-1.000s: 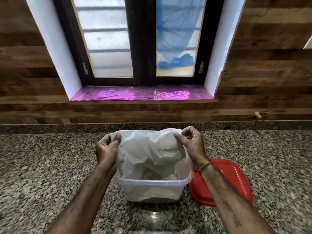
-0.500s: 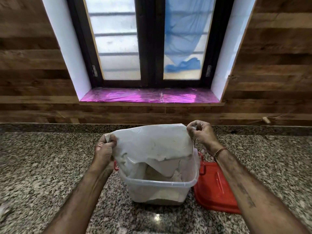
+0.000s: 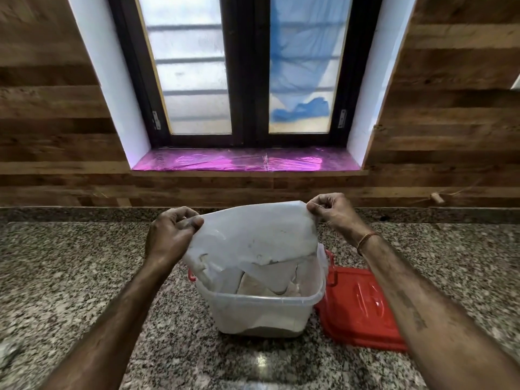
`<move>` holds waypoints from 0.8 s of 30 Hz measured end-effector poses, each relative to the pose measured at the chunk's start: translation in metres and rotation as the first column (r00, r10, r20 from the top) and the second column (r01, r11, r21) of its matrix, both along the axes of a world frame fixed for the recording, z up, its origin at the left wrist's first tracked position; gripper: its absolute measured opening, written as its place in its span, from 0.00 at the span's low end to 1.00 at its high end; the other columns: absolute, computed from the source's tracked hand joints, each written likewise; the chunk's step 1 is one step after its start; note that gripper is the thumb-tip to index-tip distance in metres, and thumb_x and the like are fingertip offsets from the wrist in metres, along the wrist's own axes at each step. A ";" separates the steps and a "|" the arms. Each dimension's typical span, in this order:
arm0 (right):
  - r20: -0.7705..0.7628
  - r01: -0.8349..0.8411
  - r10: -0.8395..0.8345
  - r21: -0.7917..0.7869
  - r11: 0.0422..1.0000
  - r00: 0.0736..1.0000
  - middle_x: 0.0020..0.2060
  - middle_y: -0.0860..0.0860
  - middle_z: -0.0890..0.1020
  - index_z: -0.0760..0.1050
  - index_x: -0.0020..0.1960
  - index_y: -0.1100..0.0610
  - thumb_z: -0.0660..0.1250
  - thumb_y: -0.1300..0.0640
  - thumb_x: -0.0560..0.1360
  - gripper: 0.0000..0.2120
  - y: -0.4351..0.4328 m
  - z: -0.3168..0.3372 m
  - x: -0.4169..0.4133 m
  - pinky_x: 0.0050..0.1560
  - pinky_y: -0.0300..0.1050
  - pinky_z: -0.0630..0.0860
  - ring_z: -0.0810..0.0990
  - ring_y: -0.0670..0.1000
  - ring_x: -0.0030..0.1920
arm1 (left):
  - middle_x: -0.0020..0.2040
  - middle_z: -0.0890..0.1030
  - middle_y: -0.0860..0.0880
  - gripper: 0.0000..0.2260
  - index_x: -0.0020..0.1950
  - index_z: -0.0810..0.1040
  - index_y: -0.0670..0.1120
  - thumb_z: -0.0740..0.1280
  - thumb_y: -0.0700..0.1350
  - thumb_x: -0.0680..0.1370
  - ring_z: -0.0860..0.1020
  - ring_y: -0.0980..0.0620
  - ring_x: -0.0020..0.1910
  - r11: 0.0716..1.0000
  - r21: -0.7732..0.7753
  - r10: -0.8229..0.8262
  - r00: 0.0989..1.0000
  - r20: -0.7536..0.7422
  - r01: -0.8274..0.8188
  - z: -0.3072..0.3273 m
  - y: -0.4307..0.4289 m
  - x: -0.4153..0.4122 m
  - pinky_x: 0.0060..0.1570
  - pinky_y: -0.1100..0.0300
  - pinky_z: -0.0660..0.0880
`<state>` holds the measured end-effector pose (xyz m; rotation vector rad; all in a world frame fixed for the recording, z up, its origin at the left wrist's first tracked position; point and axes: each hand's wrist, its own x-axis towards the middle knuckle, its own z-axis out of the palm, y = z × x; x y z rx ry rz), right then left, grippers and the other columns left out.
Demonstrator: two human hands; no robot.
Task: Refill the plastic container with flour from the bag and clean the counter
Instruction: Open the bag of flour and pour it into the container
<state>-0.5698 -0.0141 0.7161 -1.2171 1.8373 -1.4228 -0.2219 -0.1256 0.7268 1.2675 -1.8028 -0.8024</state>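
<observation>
Over the middle of the granite counter [image 3: 84,277], the white flour bag [image 3: 253,237] hangs upside down, its lower, open end dropping inside the clear plastic container [image 3: 261,313]. Pale flour [image 3: 253,285] lies heaped in the container beneath the bag's mouth, and more shows through the clouded wall near the bottom. The container stands upright on the counter, with red clips visible at its left and right sides.

Both hands hold the bag up by its top corners. The left hand [image 3: 168,237] pinches the left corner, fingers curled tight around the plastic with the thumb pressed across it. The right hand [image 3: 334,212] grips the right corner between thumb and fingertips, closed narrowly on the film; a thin orange thread [image 3: 365,240] circles that wrist.

Just beside the container on its right, a red lid [image 3: 360,308] lies flat on the counter, touching or nearly touching the container's base. Behind the counter runs a wood-panelled wall [image 3: 56,136], and above it a dark-framed window [image 3: 247,80] with a shiny pink-covered sill [image 3: 244,161].
</observation>
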 end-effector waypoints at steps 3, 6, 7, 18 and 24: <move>-0.036 0.054 -0.054 0.006 0.998 0.998 0.33 0.48 0.80 0.82 0.39 0.57 0.73 0.59 0.77 0.08 -0.002 0.004 0.004 0.34 0.38 0.73 0.75 0.43 0.33 | 0.45 0.81 0.54 0.06 0.39 0.79 0.53 0.72 0.48 0.75 0.81 0.45 0.47 0.972 -0.222 0.137 0.950 0.280 -0.075 0.009 0.009 -0.014 0.41 0.53 0.71; 0.033 0.061 -0.061 0.007 0.998 0.998 0.31 0.48 0.78 0.80 0.41 0.59 0.70 0.62 0.79 0.08 -0.005 0.010 0.014 0.28 0.35 0.71 0.72 0.43 0.30 | 0.50 0.83 0.56 0.08 0.50 0.80 0.54 0.70 0.57 0.77 0.81 0.47 0.52 0.946 -0.319 0.077 0.926 0.369 0.049 0.018 0.020 -0.038 0.54 0.50 0.71; 0.067 0.053 -0.053 0.003 0.999 0.996 0.30 0.48 0.76 0.80 0.41 0.59 0.69 0.62 0.80 0.09 -0.006 0.013 0.018 0.26 0.34 0.69 0.71 0.41 0.28 | 0.51 0.84 0.56 0.12 0.54 0.80 0.55 0.69 0.61 0.77 0.82 0.49 0.54 0.949 -0.301 0.039 0.909 0.416 0.097 0.020 0.022 -0.050 0.57 0.49 0.69; -0.198 0.105 -0.103 0.002 0.994 0.975 0.34 0.47 0.79 0.79 0.36 0.54 0.72 0.60 0.77 0.11 -0.005 0.034 0.017 0.35 0.39 0.73 0.76 0.47 0.35 | 0.36 0.84 0.57 0.10 0.36 0.80 0.53 0.74 0.40 0.72 0.81 0.52 0.37 0.809 -0.515 -0.024 0.891 0.454 0.284 0.013 0.028 -0.098 0.49 0.52 0.62; -0.575 0.145 -0.166 -0.084 0.986 0.801 0.42 0.45 0.82 0.82 0.38 0.50 0.76 0.56 0.72 0.06 -0.015 0.034 0.006 0.47 0.49 0.79 0.79 0.49 0.47 | 0.35 0.84 0.59 0.10 0.36 0.80 0.53 0.72 0.38 0.71 0.83 0.54 0.39 0.850 -0.472 -0.021 0.910 0.415 0.234 0.015 0.023 -0.099 0.48 0.55 0.60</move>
